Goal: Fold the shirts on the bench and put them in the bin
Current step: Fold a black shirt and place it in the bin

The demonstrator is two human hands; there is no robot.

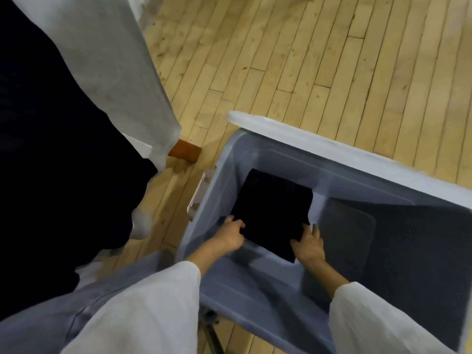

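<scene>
We find a folded black shirt (272, 213) low inside the bin (319, 143). Our left hand (229, 235) and right hand (309, 245) both grip its near edge.

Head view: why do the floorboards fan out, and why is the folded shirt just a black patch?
Head view: the wide-angle lens bends the floorboards and the rim of the bin; dim light leaves the shirt flat black; the sleeves and the grey cloth have smeared edges, probably motion blur.
</scene>
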